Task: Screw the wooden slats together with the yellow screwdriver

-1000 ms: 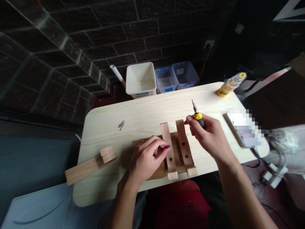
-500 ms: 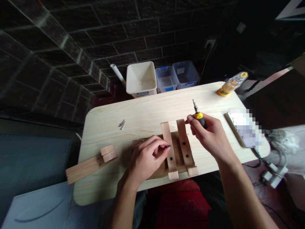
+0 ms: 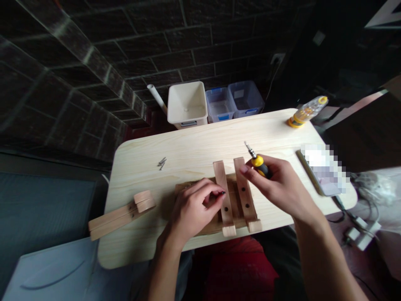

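Note:
My left hand (image 3: 196,207) pinches a small dark screw (image 3: 223,192) between thumb and fingertips, over the left wooden hook piece (image 3: 222,179). This piece lies across a brown board (image 3: 208,227), beside a second hook piece (image 3: 241,177) with two dark round spots along its length. My right hand (image 3: 280,186) grips a screwdriver (image 3: 258,162) with a yellow and black handle. Its metal tip points up and to the left, above the far end of the second hook piece. My left hand covers much of the board's left part.
Several loose screws (image 3: 162,163) lie on the light wooden table (image 3: 191,146). Two more hook pieces (image 3: 114,217) rest together at the left edge. A clear bottle with yellow ends (image 3: 308,112) and a phone (image 3: 313,175) are on the right. Bins (image 3: 188,102) stand behind the table.
My right hand has lowered slightly, and the screwdriver's tip has come down and to the left. My left hand still pinches the screw at about the same spot.

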A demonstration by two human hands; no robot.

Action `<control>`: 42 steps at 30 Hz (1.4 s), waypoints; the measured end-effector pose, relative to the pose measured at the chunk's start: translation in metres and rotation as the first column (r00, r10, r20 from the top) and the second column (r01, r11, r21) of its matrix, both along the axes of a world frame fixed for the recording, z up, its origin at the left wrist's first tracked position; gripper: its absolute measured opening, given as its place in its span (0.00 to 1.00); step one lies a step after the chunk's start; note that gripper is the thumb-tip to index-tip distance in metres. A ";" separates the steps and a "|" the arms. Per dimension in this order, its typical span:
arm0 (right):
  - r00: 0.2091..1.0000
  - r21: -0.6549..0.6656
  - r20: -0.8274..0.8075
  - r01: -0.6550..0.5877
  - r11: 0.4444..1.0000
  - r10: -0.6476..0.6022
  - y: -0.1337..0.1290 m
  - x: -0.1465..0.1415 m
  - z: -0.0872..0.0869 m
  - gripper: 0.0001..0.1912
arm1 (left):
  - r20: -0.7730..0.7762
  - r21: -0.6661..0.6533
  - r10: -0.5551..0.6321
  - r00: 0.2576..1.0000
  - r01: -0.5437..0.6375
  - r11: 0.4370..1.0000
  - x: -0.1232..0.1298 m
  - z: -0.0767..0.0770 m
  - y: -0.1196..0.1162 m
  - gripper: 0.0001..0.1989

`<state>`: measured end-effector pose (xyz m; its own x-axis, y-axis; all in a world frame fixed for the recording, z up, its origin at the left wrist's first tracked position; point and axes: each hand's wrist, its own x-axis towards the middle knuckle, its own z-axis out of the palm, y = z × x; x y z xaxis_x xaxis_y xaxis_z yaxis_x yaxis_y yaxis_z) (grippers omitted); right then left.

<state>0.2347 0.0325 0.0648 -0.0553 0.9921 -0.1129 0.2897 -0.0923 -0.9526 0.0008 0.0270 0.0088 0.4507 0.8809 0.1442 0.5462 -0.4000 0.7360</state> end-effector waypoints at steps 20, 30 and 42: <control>0.889 -0.060 0.313 -0.332 0.941 0.334 -0.006 -0.021 -0.018 0.06 | 0.026 0.046 0.012 1.000 -0.013 0.999 -0.001 -0.001 0.000 0.02; 0.924 0.014 0.328 -0.211 0.977 0.195 -0.001 -0.004 0.001 0.09 | 0.037 -0.007 -0.006 0.999 0.006 1.000 -0.005 -0.003 0.000 0.05; 0.912 0.042 0.351 -0.243 0.969 0.214 -0.001 0.006 -0.003 0.10 | 0.030 0.001 0.003 1.000 -0.003 1.000 -0.001 -0.003 0.002 0.06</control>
<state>0.2411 0.0319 0.0621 -0.2541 0.9635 -0.0838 0.6024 0.0899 -0.7931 0.0000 0.0287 0.0062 0.4434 0.8822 0.1585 0.5255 -0.3991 0.7514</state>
